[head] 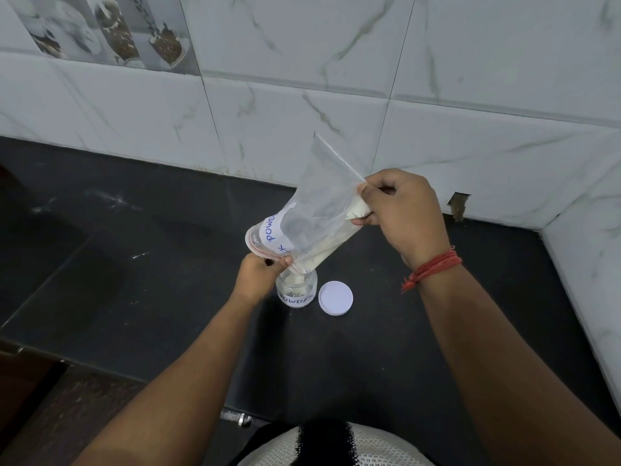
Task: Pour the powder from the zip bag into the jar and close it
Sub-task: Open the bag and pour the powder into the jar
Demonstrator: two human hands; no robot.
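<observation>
Tipped mouth-down over an open jar (297, 289) on a black countertop (141, 250): a clear zip bag (312, 210), hand-lettered "POWDER" in blue on a white label. Pinched at the bag's lower, open lip between thumb and curled fingers by the left hand (256, 276), directly above the jar's mouth and just left of it. Gripped at the raised bottom corner by the right hand (401, 213), higher and farther back, fingers bunched around a wad of plastic and white powder (357, 210). Held well apart, the two hands, with the bag stretched on a slant between them, its upper corner standing free above the right hand. Streaked along the bag's lower side and spilling through the mouth into the jar, pale powder, a small heap visible behind the glass. Lettered in blue as well, the jar's own label, partly hidden by the left hand's wrist. Lying flat on the counter just right of the jar and below the right hand, apart from the glass: a round white lid (336, 298), off the jar. Wound around the right wrist, a red thread band (433, 268). Behind both hands, a wall of white marbled tiles (336, 62).
</observation>
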